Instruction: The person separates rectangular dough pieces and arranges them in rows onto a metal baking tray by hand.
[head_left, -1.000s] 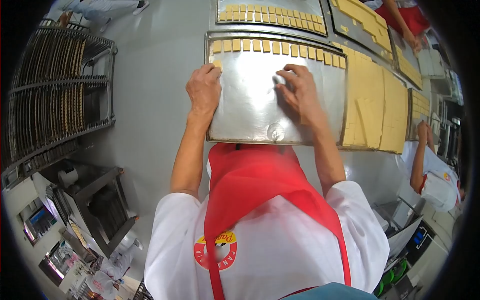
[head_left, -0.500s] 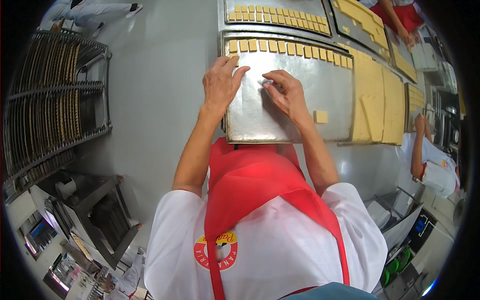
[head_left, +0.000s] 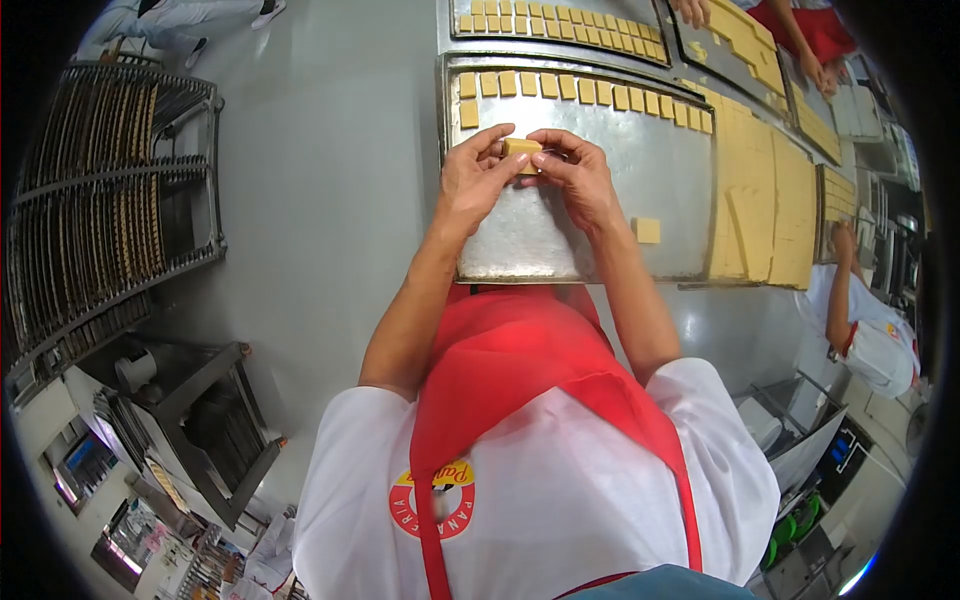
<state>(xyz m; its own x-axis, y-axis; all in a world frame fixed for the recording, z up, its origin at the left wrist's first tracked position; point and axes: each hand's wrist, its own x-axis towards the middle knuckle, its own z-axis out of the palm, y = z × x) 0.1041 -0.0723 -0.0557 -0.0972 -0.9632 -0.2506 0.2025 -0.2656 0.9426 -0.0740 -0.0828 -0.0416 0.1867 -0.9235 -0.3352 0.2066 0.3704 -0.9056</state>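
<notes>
My left hand [head_left: 472, 182] and my right hand [head_left: 582, 185] meet above a metal baking tray [head_left: 600, 250]. Between their thumbs and fingers they pinch a small yellow dough piece [head_left: 522, 147]; whether it is one piece or two pressed together I cannot tell. Along the tray's far edge runs a row of dough rectangles [head_left: 549, 86]. One more rectangle [head_left: 470, 114] lies below the row's left end. A loose dough piece [head_left: 647, 231] rests on the tray to the right of my right wrist.
Right of the tray lies a large cut dough sheet [head_left: 750, 200]. Beyond is another filled tray [head_left: 555, 25]. A co-worker's hand [head_left: 692, 10] reaches over a neighbouring tray; another co-worker [head_left: 875, 330] stands at the right. A tray rack [head_left: 110, 190] stands left.
My left hand has moved off the second-row dough rectangle, inward and slightly down. Both hands have come together on a dough piece. A co-worker's hand has appeared at the top.
</notes>
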